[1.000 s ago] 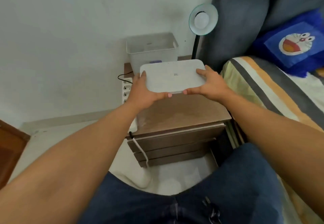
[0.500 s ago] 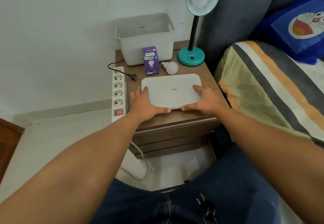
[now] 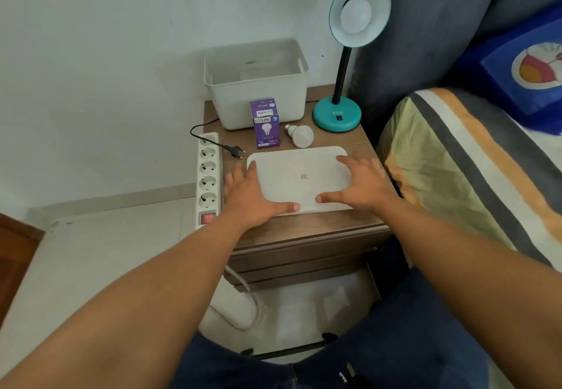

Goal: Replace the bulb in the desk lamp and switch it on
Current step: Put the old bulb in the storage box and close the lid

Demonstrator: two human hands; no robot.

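A teal desk lamp [image 3: 337, 116] stands at the back right of the wooden nightstand [image 3: 304, 230], its shade tilted toward me with a white bulb [image 3: 355, 17] in it. A loose white bulb [image 3: 301, 136] lies beside a purple bulb box [image 3: 265, 124]. The lamp's black plug [image 3: 234, 149] lies unplugged next to the power strip [image 3: 208, 175]. A flat white board [image 3: 299, 175] lies on the nightstand's front. My left hand [image 3: 252, 197] rests on its left edge and my right hand [image 3: 362, 184] on its right edge, fingers spread and thumbs on top.
A white plastic bin [image 3: 255, 84] stands at the back of the nightstand against the wall. The striped bed [image 3: 456, 160] with a blue cartoon pillow [image 3: 532, 63] borders the right side. White floor tiles lie to the left, my knees below.
The white board came down from in front of the bin onto the nightstand's front. My fingers have flattened and spread on it. The lamp, box and loose bulb came into sight.
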